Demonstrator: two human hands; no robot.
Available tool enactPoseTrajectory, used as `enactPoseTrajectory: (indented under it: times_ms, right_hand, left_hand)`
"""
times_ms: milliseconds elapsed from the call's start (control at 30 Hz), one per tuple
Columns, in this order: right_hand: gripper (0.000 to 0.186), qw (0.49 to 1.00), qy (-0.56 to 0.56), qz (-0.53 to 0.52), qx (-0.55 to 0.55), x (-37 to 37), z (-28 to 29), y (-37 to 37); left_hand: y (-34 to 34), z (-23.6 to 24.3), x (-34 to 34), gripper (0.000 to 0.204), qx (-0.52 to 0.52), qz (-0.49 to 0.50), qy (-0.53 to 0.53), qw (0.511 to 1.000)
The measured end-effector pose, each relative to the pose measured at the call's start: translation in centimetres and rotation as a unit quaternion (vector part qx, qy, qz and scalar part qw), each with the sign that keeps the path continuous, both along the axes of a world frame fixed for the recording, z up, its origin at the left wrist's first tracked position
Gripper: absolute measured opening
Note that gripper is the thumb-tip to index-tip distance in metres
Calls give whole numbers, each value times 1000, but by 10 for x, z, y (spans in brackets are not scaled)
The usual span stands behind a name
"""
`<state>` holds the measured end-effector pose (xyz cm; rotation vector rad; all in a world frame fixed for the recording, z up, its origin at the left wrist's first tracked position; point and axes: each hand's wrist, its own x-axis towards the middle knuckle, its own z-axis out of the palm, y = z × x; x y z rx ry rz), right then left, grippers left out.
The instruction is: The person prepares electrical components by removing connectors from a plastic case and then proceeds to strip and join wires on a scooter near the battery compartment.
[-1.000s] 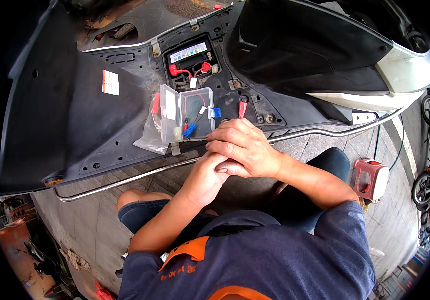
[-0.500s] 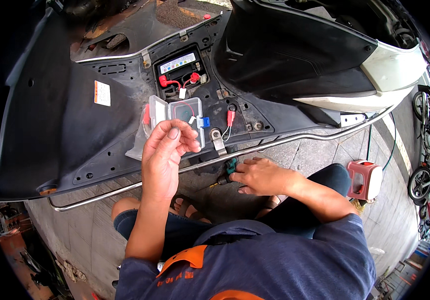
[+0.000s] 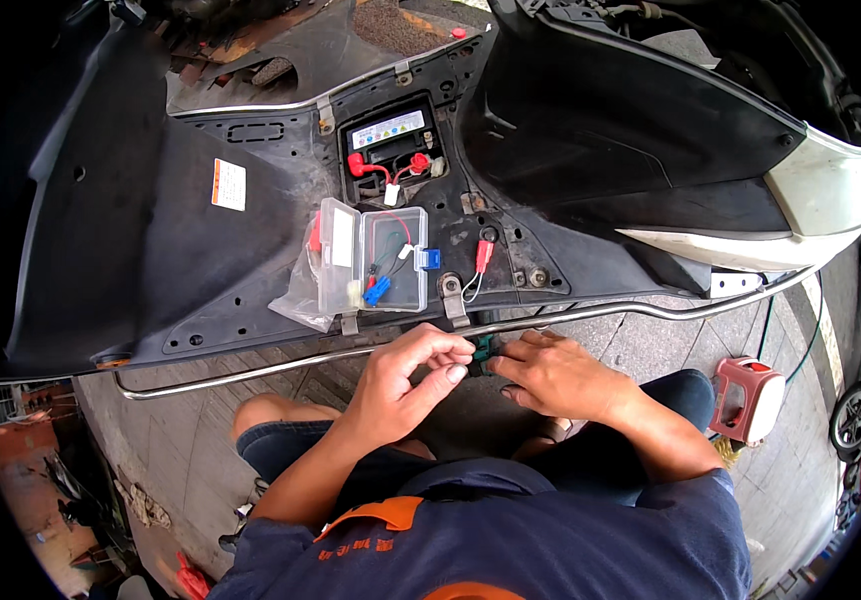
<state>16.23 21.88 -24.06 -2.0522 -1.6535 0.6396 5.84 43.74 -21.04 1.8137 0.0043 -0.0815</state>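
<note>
While the left hand (image 3: 400, 382) curls its bent fingers over its thumb, the right hand (image 3: 562, 378) sits at its 3 o'clock, fingers bent and pointing inward; whether either pinches anything I cannot tell. A green tool (image 3: 483, 346), mostly hidden, shows between them, at the right hand's 10 o'clock. A clear box (image 3: 409, 284) with wires and a blue clip (image 3: 377, 291) lies on the scooter floor (image 3: 220, 322), at the left hand's 12 o'clock; a red plug (image 3: 484, 256) is at its 1 o'clock.

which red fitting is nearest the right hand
The red connector by the near edge of the footboard; the red terminal caps sit farther, at the battery.
</note>
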Motion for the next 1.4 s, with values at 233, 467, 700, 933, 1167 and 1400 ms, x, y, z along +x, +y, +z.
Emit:
enactPoseTrajectory:
  times_ms: [233, 467, 700, 933, 1167, 1400]
  right_hand:
    - [33, 988, 113, -67, -83, -19, 17, -16]
    - [32, 951, 188, -213, -118, -64, 22, -37]
    - [30, 905, 208, -348, 127, -107, 173, -8]
    - [26, 884, 210, -361, 209, -118, 320, -60]
    - [27, 458, 399, -795, 12, -196, 221, -269]
    - [14, 125, 330, -929, 112, -462, 338, -369]
  left_hand:
    - [-25, -18, -12, 16, -58, -4, 214, 975]
    - [-62, -58, -53, 23, -222, 48, 388, 893]
    - [-78, 36, -143, 39, -624, 152, 466, 609]
    - [-143, 349, -58, 43, -531, 190, 519, 643]
    - [-40, 348, -58, 20, -118, 83, 425, 893]
    - [9, 281, -61, 17, 32, 48, 452, 890]
